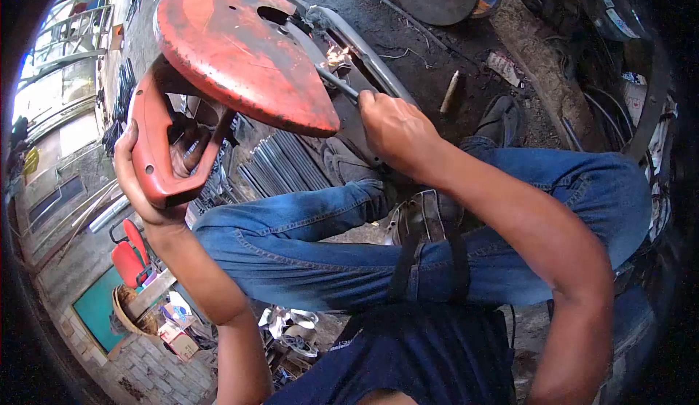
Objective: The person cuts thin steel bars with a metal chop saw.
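left hand [138,179] gripping saw handle [156,150] | right hand [393,124] clenched on rod [336,82] beside guard [233,48] edge

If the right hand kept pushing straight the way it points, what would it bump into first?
Probably the grey metal bar. The right hand grips a thin rod aimed up-left at the sparks on that bar, just past the red guard. Depth is hard to judge.
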Demonstrator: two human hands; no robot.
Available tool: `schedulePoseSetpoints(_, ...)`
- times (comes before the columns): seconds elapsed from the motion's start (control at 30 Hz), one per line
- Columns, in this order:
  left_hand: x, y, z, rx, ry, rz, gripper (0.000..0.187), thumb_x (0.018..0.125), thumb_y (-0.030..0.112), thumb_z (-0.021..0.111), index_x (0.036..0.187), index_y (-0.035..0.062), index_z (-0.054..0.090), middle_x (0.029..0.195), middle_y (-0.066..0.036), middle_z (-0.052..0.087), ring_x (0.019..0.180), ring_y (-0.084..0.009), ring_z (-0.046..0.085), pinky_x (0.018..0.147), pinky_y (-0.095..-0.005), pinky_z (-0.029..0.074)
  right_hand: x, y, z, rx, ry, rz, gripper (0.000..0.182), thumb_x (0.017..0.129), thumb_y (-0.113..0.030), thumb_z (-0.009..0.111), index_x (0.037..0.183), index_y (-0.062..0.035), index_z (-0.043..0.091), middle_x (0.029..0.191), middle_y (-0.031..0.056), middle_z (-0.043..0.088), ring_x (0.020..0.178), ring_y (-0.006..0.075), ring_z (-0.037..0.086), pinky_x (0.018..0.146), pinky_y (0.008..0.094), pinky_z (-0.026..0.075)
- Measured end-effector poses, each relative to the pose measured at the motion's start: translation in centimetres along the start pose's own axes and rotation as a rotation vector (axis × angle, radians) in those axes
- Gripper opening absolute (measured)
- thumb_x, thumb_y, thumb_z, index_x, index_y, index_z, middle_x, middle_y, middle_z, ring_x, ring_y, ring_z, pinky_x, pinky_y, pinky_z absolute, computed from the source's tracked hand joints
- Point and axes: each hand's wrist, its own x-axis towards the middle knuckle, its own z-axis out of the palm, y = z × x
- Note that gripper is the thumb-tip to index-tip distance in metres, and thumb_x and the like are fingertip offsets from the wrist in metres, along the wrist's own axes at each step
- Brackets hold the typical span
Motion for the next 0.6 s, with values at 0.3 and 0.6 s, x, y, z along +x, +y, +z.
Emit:
schedulePoseSetpoints(0.3, 0.0, 0.1, -0.2, -0.041, -0.055, -0.021, 0.055, 0.086, 0.042, 0.055, 0.127, 0.0063, 0.051, 0.107, -0.013, 0.061, 0.098, -0.0291, 0.062, 0.080, -0.0528, 0.055, 1.6, 0.2, -2.7, 0.363, -0.178, 0.213, 0.031, 0.087, -0.023, 0.061, 0.094, 0.0062, 0.066, 0.089, 0.0267, 0.067, 0.078, 0.0415, 0.066, 0.074, 0.0462, 0.053)
schedulePoseSetpoints(0.6, 0.2, 0.3, -0.4, 0.000, -0.080, -0.009, 0.061, 0.086, 0.042, 0.054, 0.134, 0.0041, 0.044, 0.119, -0.015, 0.055, 0.102, -0.0324, 0.061, 0.082, -0.0501, 0.056, 1.6, 4.6, -2.1, 0.974, -0.320, 0.582, 0.030, 0.099, -0.031, 0.050, 0.104, -0.0048, 0.064, 0.066, -0.0042, 0.051, 0.053, 0.0050, 0.044, 0.044, 0.0229, 0.033)
